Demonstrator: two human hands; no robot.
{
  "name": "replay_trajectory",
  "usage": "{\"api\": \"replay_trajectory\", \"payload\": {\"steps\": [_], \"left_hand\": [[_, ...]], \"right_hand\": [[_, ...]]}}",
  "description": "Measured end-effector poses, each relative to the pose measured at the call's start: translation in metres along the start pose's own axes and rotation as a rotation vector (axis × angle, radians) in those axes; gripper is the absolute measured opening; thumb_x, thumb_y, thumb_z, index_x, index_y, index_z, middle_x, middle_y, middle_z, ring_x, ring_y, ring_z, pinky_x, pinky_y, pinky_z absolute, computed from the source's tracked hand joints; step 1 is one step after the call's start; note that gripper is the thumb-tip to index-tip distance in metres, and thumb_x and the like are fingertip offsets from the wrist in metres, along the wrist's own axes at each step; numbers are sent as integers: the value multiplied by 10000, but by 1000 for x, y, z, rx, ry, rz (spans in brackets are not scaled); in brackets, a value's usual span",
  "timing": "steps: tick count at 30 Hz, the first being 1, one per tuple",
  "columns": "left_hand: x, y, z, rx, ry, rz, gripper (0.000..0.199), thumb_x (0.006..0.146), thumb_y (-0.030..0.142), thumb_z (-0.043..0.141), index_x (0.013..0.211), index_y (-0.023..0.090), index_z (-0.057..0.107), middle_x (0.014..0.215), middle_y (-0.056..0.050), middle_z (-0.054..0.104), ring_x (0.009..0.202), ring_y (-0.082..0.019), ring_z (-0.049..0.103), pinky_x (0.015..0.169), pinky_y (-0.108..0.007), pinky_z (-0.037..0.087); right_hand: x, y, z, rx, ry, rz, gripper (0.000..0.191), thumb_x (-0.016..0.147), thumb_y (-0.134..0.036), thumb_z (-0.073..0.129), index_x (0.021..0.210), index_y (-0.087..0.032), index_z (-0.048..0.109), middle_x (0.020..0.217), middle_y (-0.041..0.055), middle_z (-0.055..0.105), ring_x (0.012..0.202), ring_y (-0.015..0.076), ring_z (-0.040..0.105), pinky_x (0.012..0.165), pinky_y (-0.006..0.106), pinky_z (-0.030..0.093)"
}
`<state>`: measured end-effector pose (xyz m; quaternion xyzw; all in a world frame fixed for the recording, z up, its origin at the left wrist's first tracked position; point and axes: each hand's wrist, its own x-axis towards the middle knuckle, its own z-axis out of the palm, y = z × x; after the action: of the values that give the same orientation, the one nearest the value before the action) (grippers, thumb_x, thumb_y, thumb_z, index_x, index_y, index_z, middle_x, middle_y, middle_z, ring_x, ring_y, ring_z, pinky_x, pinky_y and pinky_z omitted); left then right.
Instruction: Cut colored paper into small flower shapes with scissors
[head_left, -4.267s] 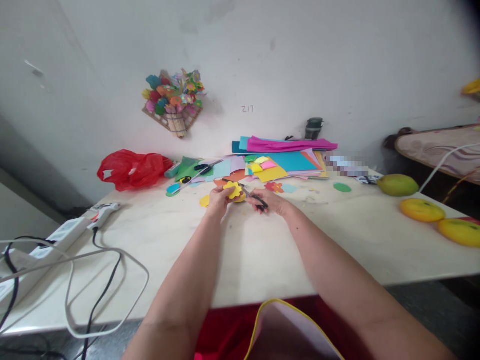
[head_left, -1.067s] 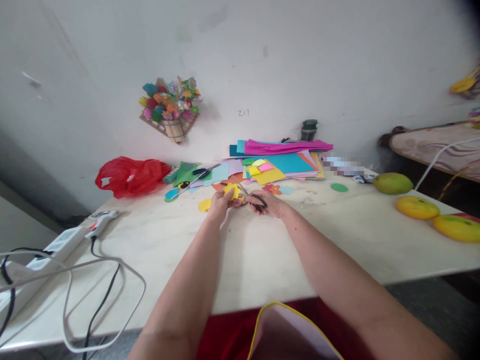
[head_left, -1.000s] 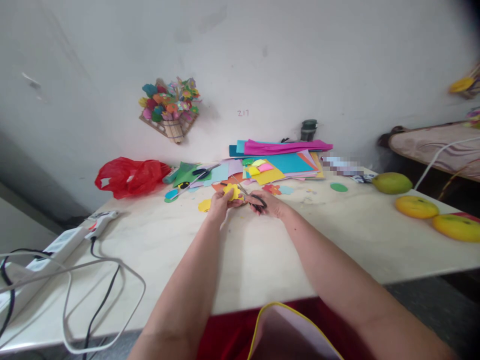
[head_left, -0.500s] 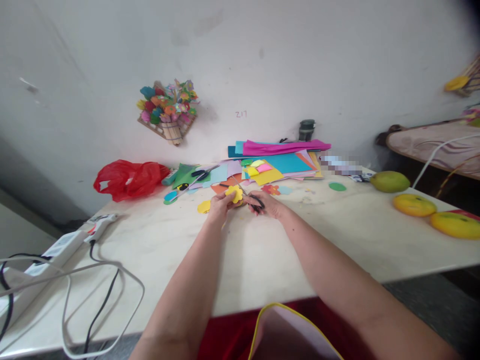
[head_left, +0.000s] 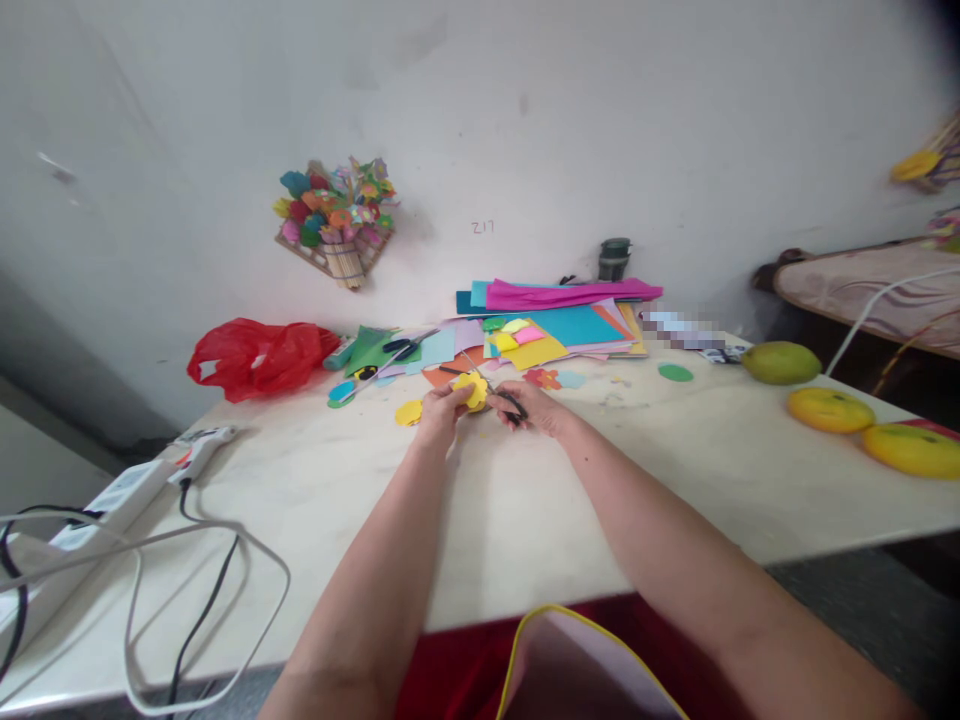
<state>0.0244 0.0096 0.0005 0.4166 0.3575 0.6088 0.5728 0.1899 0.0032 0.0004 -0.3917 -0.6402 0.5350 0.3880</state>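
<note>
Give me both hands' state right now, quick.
Left hand: closed, holding a yellow flower cutout.
Right hand: closed, holding the black-handled scissors.

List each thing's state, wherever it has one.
Yellow flower, scalloped, held
Left hand, holding yellow flower
Held scissors, blade opening unclear
Right hand, gripping held scissors
Second scissors, lying down
Coloured sheets, overlapping
Red bag, crumpled
Dark container, upright
Bouquet, mounted on wall
White cable, looped

Left hand [head_left: 441, 411] pinching yellow flower [head_left: 470, 391]; right hand [head_left: 535, 407] gripping scissors [head_left: 514, 404].
</note>
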Motion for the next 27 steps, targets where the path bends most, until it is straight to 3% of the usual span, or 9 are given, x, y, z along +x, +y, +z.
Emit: {"api": "replay_trajectory", "payload": {"steps": [27], "left_hand": [[2, -2, 0, -17, -21, -15, 215, 501, 202, 780, 666, 101, 686, 705, -83, 699, 623, -172, 642, 674, -309, 514]], "right_hand": [[-1, -1, 0, -64, 3, -5, 309, 739, -430, 678, 723, -161, 527, 531, -25, 568, 375, 62, 492, 301, 164, 274]]}}
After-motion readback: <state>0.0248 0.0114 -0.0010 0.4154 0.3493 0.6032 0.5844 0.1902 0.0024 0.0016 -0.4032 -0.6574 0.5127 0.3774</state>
